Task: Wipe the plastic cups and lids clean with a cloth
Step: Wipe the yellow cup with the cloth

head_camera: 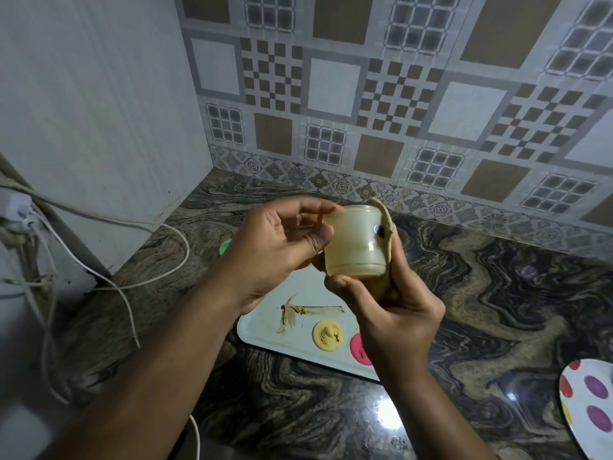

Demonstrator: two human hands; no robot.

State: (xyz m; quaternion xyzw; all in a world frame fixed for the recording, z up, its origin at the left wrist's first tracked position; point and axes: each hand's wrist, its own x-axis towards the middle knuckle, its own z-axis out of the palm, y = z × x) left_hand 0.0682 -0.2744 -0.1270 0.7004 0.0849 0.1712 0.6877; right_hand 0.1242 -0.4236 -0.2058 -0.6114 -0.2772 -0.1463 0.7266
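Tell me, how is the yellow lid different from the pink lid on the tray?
The yellow lid is pale yellow; the pink lid is bright pink. The yellow lid shows fully, with a knob in its middle; the pink lid is partly hidden behind the right hand. The yellow lid lies nearer the brown smear than the pink lid. Both are round and lie flat on the white tray.

No legible text, label or number anywhere.
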